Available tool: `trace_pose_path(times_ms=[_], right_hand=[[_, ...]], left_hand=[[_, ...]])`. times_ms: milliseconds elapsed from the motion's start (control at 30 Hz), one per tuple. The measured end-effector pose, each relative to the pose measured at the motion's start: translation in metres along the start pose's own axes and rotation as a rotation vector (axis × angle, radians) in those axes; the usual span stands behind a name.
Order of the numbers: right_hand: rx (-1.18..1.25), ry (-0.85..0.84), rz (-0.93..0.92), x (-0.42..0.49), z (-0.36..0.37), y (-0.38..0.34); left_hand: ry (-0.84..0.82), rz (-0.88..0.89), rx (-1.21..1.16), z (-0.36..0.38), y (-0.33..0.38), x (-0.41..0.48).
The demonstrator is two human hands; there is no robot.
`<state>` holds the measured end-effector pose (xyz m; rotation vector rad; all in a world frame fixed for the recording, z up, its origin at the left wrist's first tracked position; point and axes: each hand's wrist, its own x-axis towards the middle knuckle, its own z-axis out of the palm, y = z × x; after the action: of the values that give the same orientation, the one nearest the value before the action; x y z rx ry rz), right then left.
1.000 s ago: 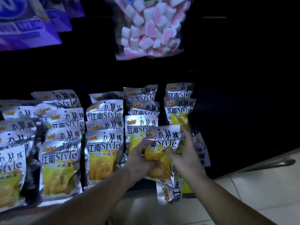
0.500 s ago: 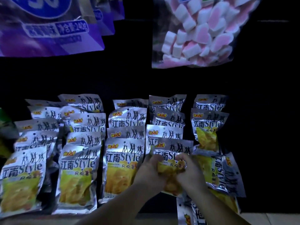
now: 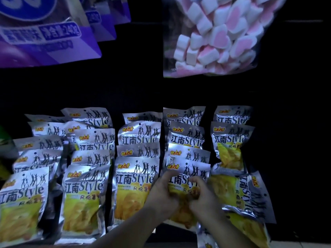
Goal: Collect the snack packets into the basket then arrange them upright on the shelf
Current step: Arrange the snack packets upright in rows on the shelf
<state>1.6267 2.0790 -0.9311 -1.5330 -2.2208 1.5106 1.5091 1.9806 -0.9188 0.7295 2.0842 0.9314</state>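
Silver-and-yellow snack packets stand upright in several rows on a dark low shelf [image 3: 179, 235]. Both my hands hold one packet [image 3: 188, 174] at the front of the fourth row. My left hand [image 3: 162, 196] grips its left side, and my right hand [image 3: 202, 197] pinches its right side. To the right, a packet [image 3: 250, 196] lies turned sideways, leaning over others [image 3: 250, 228] that have slumped. An upright packet [image 3: 230, 140] stands behind them. No basket is in view.
A bag of pink-and-white marshmallows [image 3: 215, 36] hangs above the right rows. Purple packages [image 3: 44, 33] hang at the upper left. The front packets of the left rows [image 3: 84, 199] stand close beside my left forearm. A green item [image 3: 3, 138] shows at the far left edge.
The view has moved closer to the shelf and shifted left. Both hands have brought the held packet down and forward into the front of the fourth row.
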Motion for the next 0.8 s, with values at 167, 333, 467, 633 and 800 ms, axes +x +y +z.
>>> trace_pose_path(times_ms=[167,333,467,633,800], right_hand=[[-0.004,0.024,-0.036,0.003,0.007,-0.001],[0.026,0.019,-0.109,0.011,-0.001,-0.004],[-0.030,-0.054,-0.141,0.016,-0.005,-0.002],[0.001,0.061,-0.197,0.003,-0.020,0.002],[-0.189,0.187,-0.030,-0.028,-0.078,0.023]], left_hand=[[0.126,0.063,0.343,-0.004,-0.008,-0.005],[0.112,0.082,0.523,-0.010,-0.006,-0.008],[0.035,0.038,0.650,-0.017,-0.004,-0.014],[0.043,0.167,0.667,-0.016,0.011,-0.018],[-0.056,0.447,0.633,0.025,0.030,-0.024]])
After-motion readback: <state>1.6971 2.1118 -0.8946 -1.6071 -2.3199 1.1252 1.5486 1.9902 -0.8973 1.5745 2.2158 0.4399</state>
